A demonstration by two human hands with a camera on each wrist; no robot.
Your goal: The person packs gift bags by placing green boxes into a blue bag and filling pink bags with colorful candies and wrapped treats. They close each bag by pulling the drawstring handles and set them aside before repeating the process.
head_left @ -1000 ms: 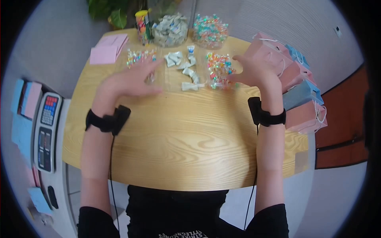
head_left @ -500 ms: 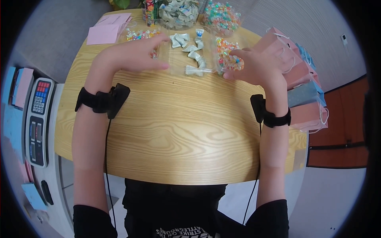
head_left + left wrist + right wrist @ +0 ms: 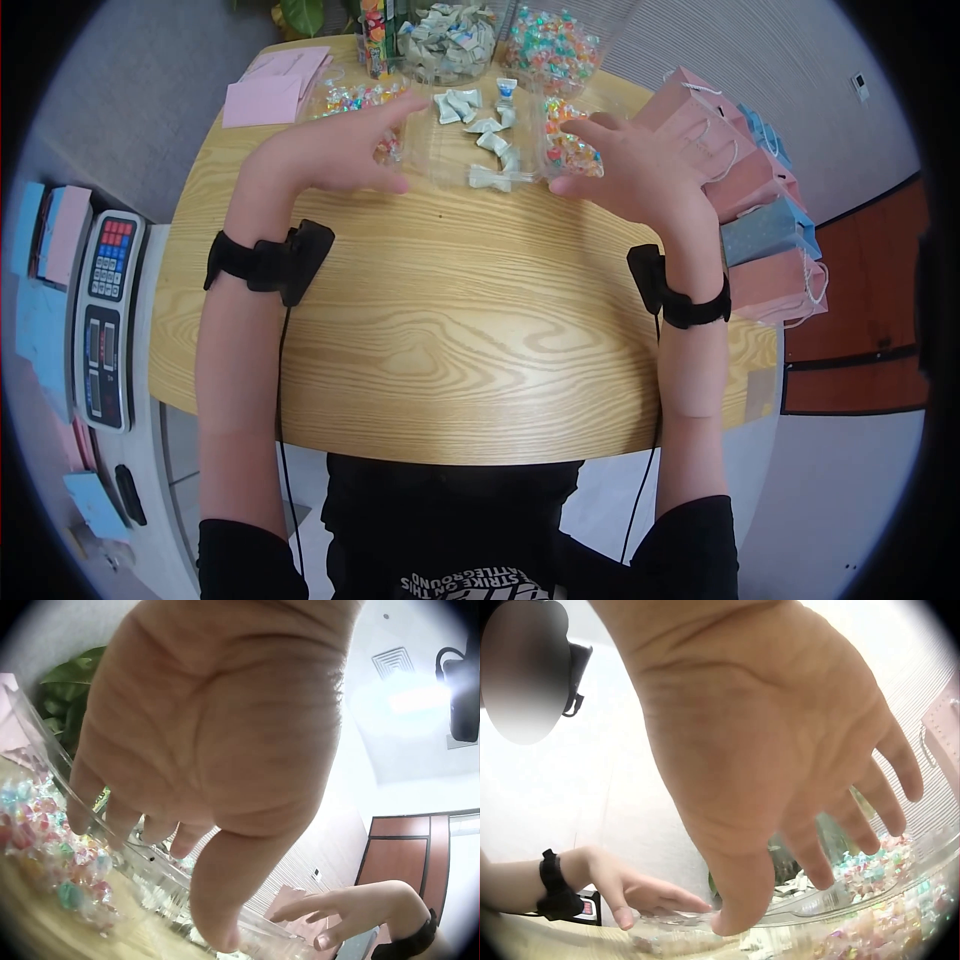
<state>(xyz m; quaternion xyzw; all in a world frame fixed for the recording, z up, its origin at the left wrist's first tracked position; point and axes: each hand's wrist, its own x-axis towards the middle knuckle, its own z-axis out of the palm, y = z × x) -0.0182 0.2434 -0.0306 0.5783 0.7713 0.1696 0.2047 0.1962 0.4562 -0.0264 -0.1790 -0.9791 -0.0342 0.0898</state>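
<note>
My left hand (image 3: 335,150) reaches over the left side of a clear plastic container (image 3: 802,919), its fingers extended and thumb spread apart. Opposite it, my right hand (image 3: 645,175) arches over the right side, fingers parted. In the right wrist view the fingertips hang right at the rim, the thumb overlapping it. Between the hands lie several white wrapped candies (image 3: 490,143), one of them with blue print. Small colourful wrapped candies (image 3: 362,97) fill the left part, partly hidden by the left hand. More colourful candies (image 3: 572,152) sit beside the right fingers. Neither hand grips anything.
Behind stand a tub of white candies (image 3: 447,45), a tub of colourful candies (image 3: 553,48) and a bright tube (image 3: 375,40). Pink paper (image 3: 262,100) lies at the back left. Gift bags (image 3: 775,285) line the right edge. A scale (image 3: 103,320) stands at left.
The head view has tilted, so the table and candies appear higher. My right hand has come slightly inward; my left thumb has shifted slightly outward since half a second ago. The candies keep their layout.
</note>
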